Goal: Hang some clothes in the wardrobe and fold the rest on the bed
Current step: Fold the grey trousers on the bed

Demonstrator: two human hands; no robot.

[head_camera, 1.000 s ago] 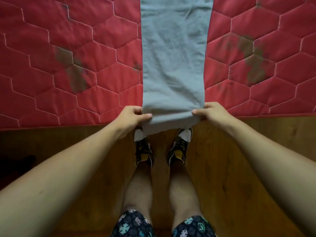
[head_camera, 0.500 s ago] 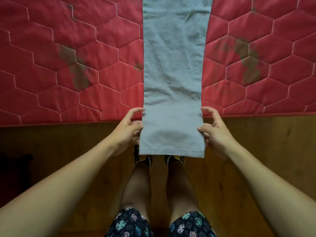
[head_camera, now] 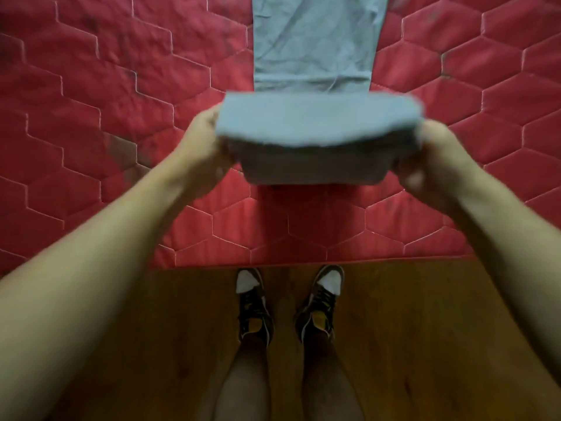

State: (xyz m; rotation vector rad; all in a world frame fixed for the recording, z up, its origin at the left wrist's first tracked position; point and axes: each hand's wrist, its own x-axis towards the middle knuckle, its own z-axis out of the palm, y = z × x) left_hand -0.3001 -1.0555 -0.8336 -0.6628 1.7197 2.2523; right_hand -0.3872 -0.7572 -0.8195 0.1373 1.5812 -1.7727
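Up it comes! A second ago the hem of the grey garment (head_camera: 315,123) hung off the edge of the bed (head_camera: 91,123), right over your shoes (head_camera: 255,305). Now you've lifted it clear and swung it forward over the red quilting. Your left hand (head_camera: 206,141) has its grip closed on the left side of the raised end, and your right hand (head_camera: 431,153) on the right side. The blur smears the fingers, so I can't say just how they pinch. The raised end hangs above the bed, while the rest lies flat further up. I'd call this the first fold under way. Lay that end down square and this piece is well on.
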